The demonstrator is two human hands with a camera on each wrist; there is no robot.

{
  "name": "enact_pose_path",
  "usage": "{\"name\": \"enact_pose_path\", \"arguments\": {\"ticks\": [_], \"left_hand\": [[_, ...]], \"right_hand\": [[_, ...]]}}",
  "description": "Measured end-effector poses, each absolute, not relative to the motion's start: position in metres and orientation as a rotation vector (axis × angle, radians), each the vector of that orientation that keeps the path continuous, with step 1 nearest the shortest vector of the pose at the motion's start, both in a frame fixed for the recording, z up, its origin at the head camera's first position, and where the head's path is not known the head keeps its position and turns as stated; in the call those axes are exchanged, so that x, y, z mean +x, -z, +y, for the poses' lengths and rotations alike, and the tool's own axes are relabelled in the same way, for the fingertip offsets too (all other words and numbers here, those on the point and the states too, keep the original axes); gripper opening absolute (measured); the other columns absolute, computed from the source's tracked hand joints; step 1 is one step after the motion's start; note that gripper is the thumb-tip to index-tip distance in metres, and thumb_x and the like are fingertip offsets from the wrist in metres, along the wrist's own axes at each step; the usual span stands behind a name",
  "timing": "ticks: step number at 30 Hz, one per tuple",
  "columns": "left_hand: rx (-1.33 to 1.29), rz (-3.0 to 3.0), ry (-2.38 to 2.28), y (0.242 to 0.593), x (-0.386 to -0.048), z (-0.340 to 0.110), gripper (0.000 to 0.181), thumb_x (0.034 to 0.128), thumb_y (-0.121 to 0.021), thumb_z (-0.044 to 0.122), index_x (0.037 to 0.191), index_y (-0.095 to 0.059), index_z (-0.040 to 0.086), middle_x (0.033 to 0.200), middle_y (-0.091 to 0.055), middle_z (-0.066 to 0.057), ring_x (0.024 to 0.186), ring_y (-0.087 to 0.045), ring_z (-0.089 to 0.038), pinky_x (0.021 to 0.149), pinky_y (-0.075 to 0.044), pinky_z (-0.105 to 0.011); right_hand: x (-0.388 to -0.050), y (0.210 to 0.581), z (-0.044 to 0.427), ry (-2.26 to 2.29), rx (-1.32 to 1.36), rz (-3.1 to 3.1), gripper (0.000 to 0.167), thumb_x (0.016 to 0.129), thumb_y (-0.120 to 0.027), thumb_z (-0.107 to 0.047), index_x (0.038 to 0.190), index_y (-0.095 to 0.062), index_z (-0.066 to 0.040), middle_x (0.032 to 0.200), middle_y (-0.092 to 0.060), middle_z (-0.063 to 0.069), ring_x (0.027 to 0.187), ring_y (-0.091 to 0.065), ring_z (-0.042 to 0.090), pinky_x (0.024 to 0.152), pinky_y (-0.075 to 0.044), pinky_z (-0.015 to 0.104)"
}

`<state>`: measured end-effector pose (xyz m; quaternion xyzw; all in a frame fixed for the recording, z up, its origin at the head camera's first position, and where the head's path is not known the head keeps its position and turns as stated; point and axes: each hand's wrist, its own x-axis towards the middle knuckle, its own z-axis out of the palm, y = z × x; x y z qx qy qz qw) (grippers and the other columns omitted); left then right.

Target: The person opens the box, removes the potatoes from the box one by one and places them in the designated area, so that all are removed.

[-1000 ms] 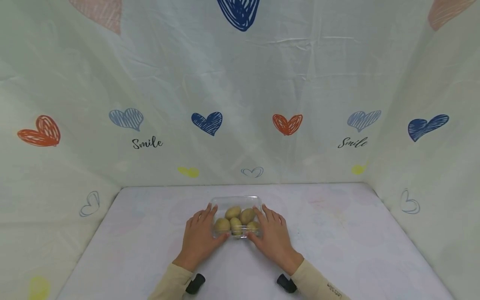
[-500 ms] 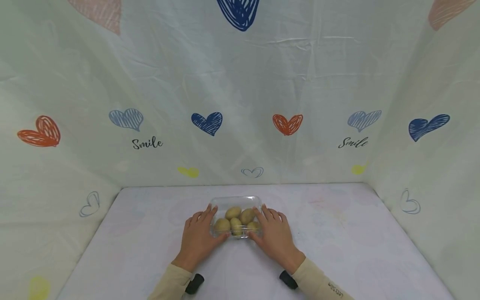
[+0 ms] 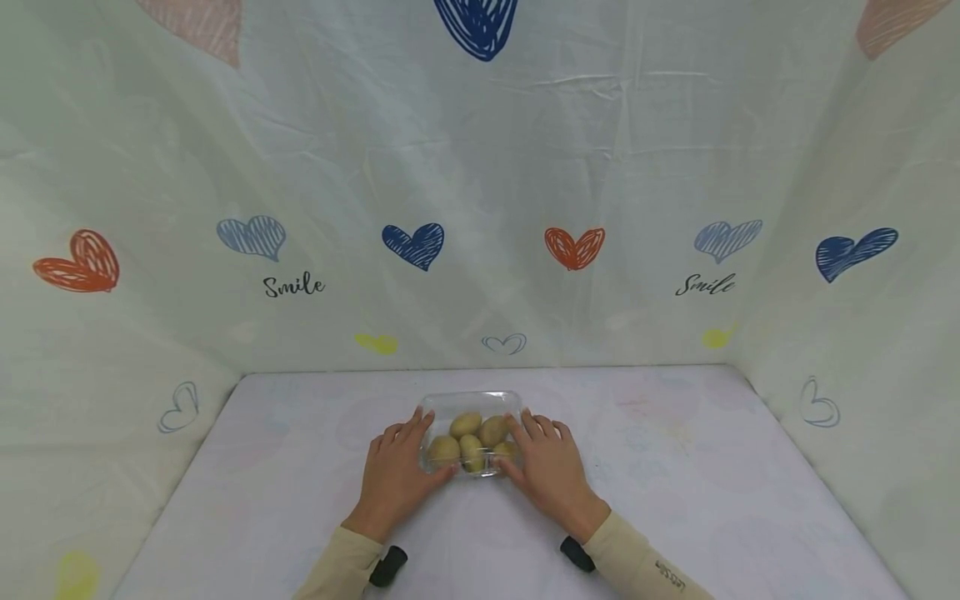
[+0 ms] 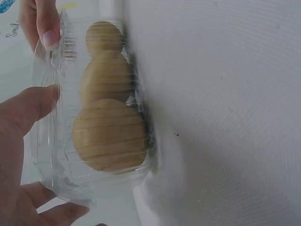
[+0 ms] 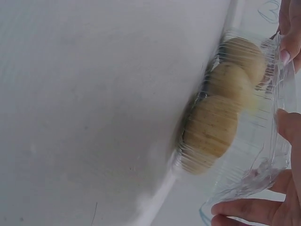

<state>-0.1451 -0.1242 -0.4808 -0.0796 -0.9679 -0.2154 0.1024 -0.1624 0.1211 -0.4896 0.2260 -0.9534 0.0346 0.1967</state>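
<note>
A clear plastic box stands on the white table. Several small yellow-brown potatoes lie inside, seen through its ribbed wall in both wrist views. My left hand holds the box's left side, its thumb on the front rim and its fingers along the side. On the opposite side my right hand grips the box likewise. In the left wrist view the left thumb touches the rim. The right thumb does so in the right wrist view. Whether a lid is closed cannot be told.
White cloth covers the table. Behind it and at both sides hangs a pale curtain printed with hearts and "Smile". A black wrist device sits at the left sleeve, another black device at the right.
The right forearm has shifted slightly. Both hands keep their places at the box, and the box and potatoes stay where they were.
</note>
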Motion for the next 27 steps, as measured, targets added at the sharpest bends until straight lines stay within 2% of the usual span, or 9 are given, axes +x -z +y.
{"name": "enact_pose_path", "arguments": {"ticks": [6,18,27], "left_hand": [[-0.230,-2.862,0.637,0.4812,-0.1447,-0.1237,0.086,0.0821,-0.087,0.049,0.149,-0.058,0.004,0.155,-0.055,-0.021,0.130,-0.056,-0.042,0.108,-0.043,-0.060],[-0.238,-2.859,0.665,0.4805,-0.1455,-0.1234,0.084,0.0844,-0.085,0.048,0.151,-0.057,0.004,0.156,-0.054,-0.021,0.131,-0.056,-0.041,0.108,-0.043,-0.061],[-0.234,-2.860,0.672,0.4790,-0.1441,-0.1233,0.081,0.0854,-0.085,0.043,0.150,-0.057,0.003,0.155,-0.054,-0.022,0.130,-0.056,-0.042,0.108,-0.044,-0.059]], "right_hand": [[-0.1630,0.4912,0.1210,-0.042,0.672,-2.636,0.063,0.097,-0.069,-0.056,0.140,-0.063,-0.011,0.132,-0.070,0.019,0.118,-0.066,0.033,0.097,-0.054,0.048],[-0.1670,0.4947,0.1216,0.062,0.687,-2.472,0.056,0.092,-0.073,-0.053,0.130,-0.069,-0.011,0.122,-0.074,0.018,0.107,-0.068,0.029,0.088,-0.057,0.042],[-0.1653,0.4927,0.1215,0.007,0.684,-2.501,0.058,0.092,-0.074,-0.052,0.132,-0.068,-0.011,0.126,-0.073,0.018,0.107,-0.068,0.030,0.087,-0.058,0.043]]}}
